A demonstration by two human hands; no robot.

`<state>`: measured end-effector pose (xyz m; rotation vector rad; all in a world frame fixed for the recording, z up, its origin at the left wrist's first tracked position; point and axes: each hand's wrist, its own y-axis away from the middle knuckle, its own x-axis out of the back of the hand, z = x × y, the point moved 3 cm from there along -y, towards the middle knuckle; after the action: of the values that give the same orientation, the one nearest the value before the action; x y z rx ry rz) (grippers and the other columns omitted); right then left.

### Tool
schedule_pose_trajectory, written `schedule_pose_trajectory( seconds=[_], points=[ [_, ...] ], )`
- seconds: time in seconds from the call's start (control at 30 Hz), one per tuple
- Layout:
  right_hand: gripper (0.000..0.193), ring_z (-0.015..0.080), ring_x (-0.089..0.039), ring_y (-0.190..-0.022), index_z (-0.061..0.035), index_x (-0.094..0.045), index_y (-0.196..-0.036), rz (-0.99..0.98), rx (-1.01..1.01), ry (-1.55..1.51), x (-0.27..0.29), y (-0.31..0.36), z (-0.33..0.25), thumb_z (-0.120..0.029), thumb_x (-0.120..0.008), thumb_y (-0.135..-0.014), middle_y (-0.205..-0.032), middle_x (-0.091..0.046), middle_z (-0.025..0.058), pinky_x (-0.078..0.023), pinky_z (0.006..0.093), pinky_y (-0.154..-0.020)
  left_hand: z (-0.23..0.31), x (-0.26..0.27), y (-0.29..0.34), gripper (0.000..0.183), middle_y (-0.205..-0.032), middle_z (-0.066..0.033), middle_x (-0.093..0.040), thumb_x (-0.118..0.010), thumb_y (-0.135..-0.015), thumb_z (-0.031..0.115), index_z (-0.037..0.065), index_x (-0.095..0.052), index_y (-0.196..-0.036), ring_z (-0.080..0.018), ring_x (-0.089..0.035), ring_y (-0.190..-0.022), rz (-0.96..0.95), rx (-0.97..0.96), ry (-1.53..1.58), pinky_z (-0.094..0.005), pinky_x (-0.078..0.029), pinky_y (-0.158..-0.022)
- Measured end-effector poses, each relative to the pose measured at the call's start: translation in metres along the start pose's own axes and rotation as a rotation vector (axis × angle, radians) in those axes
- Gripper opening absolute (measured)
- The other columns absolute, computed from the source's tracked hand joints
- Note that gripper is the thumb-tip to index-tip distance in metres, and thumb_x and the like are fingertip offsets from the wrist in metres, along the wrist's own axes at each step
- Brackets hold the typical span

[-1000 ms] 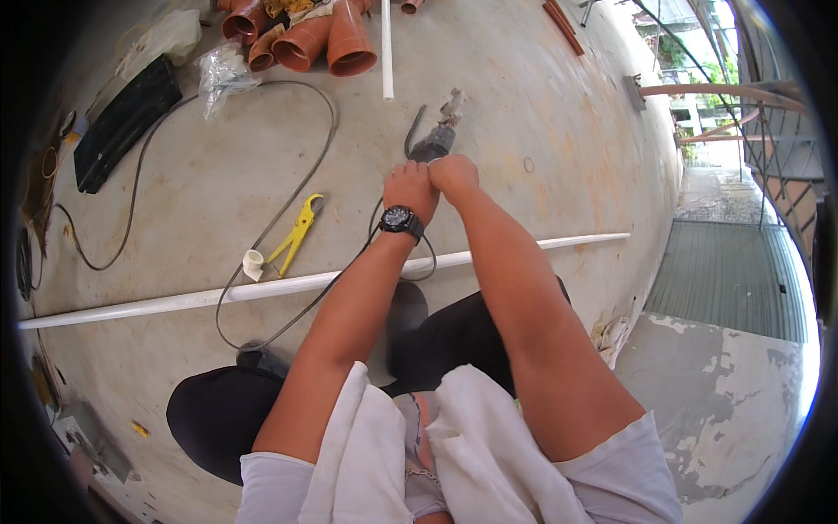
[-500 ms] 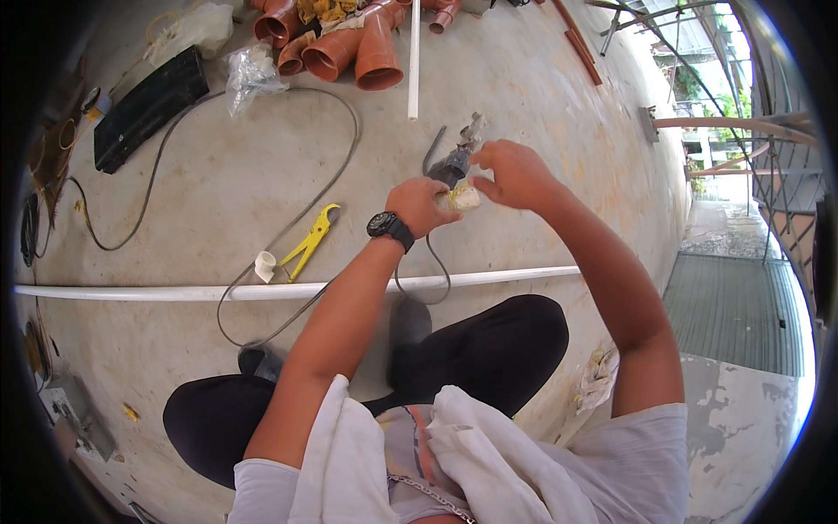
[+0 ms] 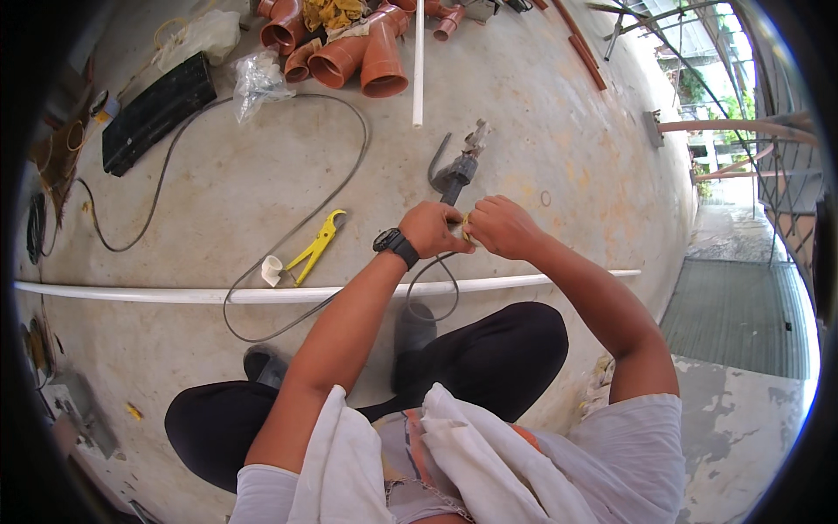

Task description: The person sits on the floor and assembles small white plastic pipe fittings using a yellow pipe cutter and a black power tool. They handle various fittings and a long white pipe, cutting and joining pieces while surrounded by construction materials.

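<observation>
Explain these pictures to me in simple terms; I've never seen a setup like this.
There is no robot here: a person is working with two bare hands. One wide fisheye camera on the head takes every picture, looking down, so straight edges bend near the rim. The picture's left is the person's left.

The left hand and right hand meet at a small yellowish thing. The right fingers curl onto it; the left grip is harder to tell.

Just beyond is a dark tool. On the bare floor lie a yellow cutter, a white fitting, a long white pipe and, farther off, reddish-brown pipe fittings.
</observation>
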<state>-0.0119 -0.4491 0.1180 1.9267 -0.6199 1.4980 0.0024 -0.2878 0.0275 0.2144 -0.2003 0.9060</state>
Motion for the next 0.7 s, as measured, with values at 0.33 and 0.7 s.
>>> schedule_pose_trajectory(
  seconds=[0.33,0.7],
  points=[
    [0.028,0.0429,-0.068,-0.079,-0.0011,-0.070,-0.079,-0.129,-0.426,-0.010,-0.032,-0.044,0.002,-0.023,-0.060,-0.092,-0.080,-0.070,0.0220,-0.053,0.0532,-0.070,0.001,0.003,-0.001,0.035,-0.092,-0.0167,-0.073,-0.082,-0.073,0.039,0.012,-0.077,-0.094,-0.0374,-0.070,-0.088,0.220,0.151,-0.289,-0.0470,-0.056,-0.079],
    [0.025,0.0378,-0.073,-0.086,-0.0064,-0.079,-0.086,-0.330,-0.639,0.052,-0.064,-0.096,0.010,-0.028,-0.065,-0.084,-0.090,-0.074,0.0204,-0.059,0.0464,-0.077,-0.022,0.010,-0.004,0.059,-0.098,-0.0183,-0.075,-0.087,-0.070,0.041,0.011,-0.070,-0.118,-0.0379,-0.071,-0.093,0.297,0.150,-0.224,-0.0474,-0.057,-0.081]
  ],
)
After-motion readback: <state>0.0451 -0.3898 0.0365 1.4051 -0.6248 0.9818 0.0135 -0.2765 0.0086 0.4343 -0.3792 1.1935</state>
